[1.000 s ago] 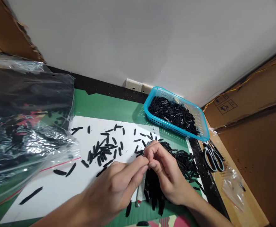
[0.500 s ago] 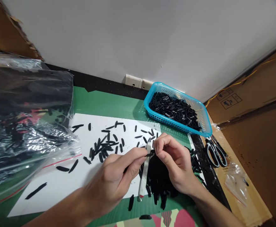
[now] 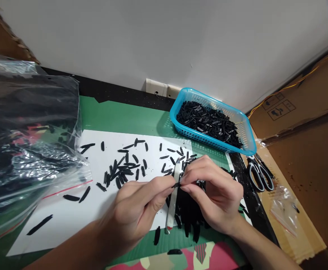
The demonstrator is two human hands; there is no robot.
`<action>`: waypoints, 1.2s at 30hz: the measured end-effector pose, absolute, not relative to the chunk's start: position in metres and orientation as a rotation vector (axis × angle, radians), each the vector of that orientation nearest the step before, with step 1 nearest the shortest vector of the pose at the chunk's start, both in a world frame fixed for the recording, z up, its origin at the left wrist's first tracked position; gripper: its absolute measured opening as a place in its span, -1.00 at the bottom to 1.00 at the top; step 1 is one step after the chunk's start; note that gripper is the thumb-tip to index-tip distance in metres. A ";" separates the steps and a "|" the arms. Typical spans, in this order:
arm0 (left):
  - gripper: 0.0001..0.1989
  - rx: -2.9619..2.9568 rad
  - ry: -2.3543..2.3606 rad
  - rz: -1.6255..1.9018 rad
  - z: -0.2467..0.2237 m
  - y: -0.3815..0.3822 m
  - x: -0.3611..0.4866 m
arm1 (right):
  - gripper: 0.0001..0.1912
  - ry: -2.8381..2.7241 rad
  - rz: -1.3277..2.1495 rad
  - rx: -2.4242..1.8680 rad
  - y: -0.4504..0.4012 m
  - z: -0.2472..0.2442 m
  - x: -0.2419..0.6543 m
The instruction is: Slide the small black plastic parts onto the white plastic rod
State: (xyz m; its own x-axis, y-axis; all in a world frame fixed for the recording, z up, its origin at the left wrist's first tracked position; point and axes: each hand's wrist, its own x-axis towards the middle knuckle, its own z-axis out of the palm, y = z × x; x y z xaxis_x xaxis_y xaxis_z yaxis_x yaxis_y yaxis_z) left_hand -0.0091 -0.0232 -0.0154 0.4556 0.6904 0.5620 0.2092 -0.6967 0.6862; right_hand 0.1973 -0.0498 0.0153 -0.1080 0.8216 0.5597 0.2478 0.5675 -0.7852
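My left hand (image 3: 141, 208) is closed, its thumb and forefinger pinching one end of a small black strip (image 3: 176, 185). At the strip's other end, the thumb and fingertips of my right hand (image 3: 216, 191) are pressed together on it. Under the strip lies a slim white-wrapped tool (image 3: 173, 204) with a pointed grey tip and a bit of red at its near end; its kind is unclear. A dense heap of black strips (image 3: 190, 213) lies beneath my right hand, which partly hides it. More loose black strips (image 3: 121, 170) are scattered on a white sheet (image 3: 76, 221) to the left.
A blue plastic basket (image 3: 209, 137) full of black pieces stands by the wall. To the left lies a clear zip bag (image 3: 31, 150) with dark contents. Scissors (image 3: 261, 176) and a small clear bag (image 3: 283, 210) rest on cardboard at the right, beside a carton (image 3: 301, 157).
My right fingertips have come in and closed on the strip's free end, where before they were slightly apart from it. The view has shifted a little.
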 end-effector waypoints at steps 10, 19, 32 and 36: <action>-0.83 2.296 0.854 1.178 -0.011 -0.026 -0.007 | -0.79 -1.657 0.593 -0.936 -0.052 0.019 0.199; -0.82 2.306 0.846 1.182 -0.010 -0.027 -0.006 | -0.76 -1.695 0.482 -0.975 -0.053 0.021 0.197; -0.75 2.271 0.636 1.114 -0.022 -0.024 -0.007 | -0.88 -1.813 0.695 -0.966 -0.052 0.016 0.203; -0.76 2.276 0.618 1.104 -0.020 -0.023 -0.007 | -0.90 -1.846 0.795 -0.982 -0.052 0.015 0.202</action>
State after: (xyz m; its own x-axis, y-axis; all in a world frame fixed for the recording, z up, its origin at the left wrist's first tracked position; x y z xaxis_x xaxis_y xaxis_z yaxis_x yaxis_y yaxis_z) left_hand -0.0070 -0.0231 -0.0199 0.5610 0.6025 0.5676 0.1683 -0.7544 0.6344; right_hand 0.2017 -0.0515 0.0147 -0.3062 0.8655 0.3965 0.3066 0.4840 -0.8196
